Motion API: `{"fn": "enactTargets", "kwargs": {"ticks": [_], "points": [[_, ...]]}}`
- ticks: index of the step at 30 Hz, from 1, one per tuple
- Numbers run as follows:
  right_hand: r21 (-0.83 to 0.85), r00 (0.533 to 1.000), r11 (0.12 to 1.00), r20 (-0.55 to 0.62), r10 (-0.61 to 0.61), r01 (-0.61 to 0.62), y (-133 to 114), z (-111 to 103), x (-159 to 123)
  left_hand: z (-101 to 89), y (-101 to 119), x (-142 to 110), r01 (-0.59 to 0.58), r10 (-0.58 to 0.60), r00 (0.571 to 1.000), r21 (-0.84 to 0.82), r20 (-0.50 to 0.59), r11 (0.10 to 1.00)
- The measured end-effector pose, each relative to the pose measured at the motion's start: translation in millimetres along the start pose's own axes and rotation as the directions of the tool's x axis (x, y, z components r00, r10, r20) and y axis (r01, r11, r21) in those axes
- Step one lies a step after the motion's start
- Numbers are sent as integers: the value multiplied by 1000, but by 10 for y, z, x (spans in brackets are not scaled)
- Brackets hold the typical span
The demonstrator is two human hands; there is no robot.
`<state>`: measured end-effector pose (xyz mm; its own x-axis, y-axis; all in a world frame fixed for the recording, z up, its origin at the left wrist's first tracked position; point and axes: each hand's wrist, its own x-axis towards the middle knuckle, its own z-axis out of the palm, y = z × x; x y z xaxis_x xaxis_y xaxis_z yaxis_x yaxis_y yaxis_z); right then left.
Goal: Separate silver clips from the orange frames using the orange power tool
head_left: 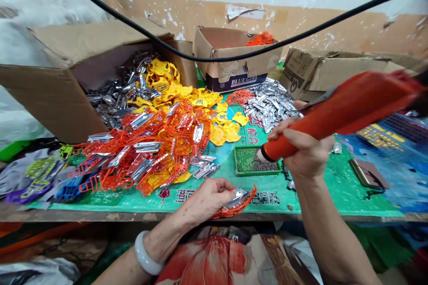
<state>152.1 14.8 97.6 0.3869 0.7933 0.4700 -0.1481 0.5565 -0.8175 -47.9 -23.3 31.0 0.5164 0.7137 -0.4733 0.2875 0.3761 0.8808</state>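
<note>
My right hand (pixel 307 151) is wrapped round a power screwdriver (pixel 327 111) with a red covering. The tool slants down to the left, and its pale tip is at the small dark screws (pixel 259 167) in a green perforated tray (pixel 238 160). Near the table's front edge, my left hand (pixel 214 198) pinches an orange plastic frame (pixel 240 207) with a silvery piece (pixel 239 196) lying on it. Beyond that hand lie a few loose silvery pieces (pixel 204 167) and a heap of orange frames (pixel 147 147) with silvery pieces among them.
Yellow plastic parts (pixel 187 95) lie behind the orange heap. An open carton (pixel 80 102) of silvery pieces stands left, another carton (pixel 230 64) at the back. More silvery pieces (pixel 270 102) are piled near it. A black cable (pixel 214 59) hangs across; a notebook (pixel 368 173) lies right.
</note>
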Motion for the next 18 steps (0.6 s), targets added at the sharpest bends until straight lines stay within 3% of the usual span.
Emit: {"fn": "enactTargets", "kwargs": {"ticks": [7, 10, 14, 18], "points": [[-71, 996, 997, -82, 21, -27, 543, 12, 132, -11, 29, -7, 1, -1, 1000, 45, 11, 999], [-89, 995, 995, -86, 45, -53, 634, 6, 143, 29, 59, -14, 4, -4, 1000, 2, 25, 1000], [-133, 997, 990, -61, 47, -55, 693, -3, 145, 61, 41, -11, -77, 81, 996, -86, 43, 993], [-141, 997, 988, -58, 60, -68, 715, -2, 137, 66, -11, 8, -61, 66, 996, -82, 64, 995]]}}
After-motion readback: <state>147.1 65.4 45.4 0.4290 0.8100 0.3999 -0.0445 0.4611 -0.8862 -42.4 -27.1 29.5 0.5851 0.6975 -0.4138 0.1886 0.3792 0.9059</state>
